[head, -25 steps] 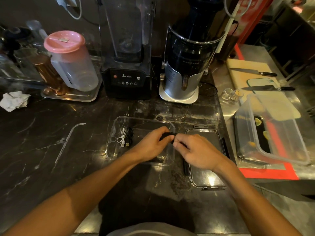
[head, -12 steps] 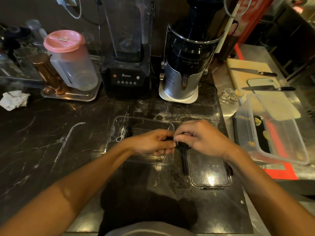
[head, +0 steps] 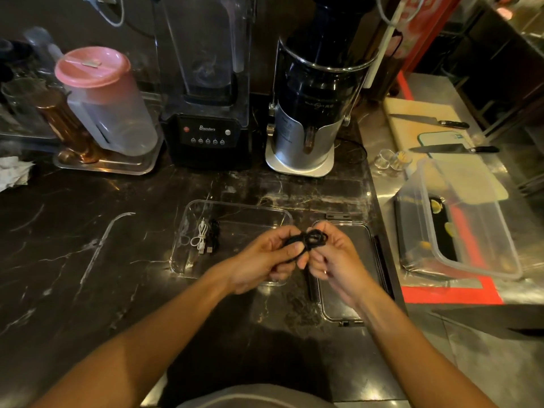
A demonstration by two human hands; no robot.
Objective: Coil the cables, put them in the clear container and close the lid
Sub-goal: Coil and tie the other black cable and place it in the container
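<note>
Above the gap between the clear container (head: 235,209) and its lid (head: 365,260) (two coiled cables already lie inside), the left hand (head: 265,260) and right hand (head: 335,254) both pinch the black cable (head: 315,240), fingers curled, likely tightening its coil.

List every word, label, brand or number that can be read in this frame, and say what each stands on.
"Blenders": on the control panel of the black blender.
Button markings under it: too small to read.
Faint lettering on the dark body of the juicer: blurred, unreadable.
Warning label with a triangle on the juicer's silver front: too small to read.
Red sign behind the juicer: print blurred.
Nothing else carries legible text.
</note>
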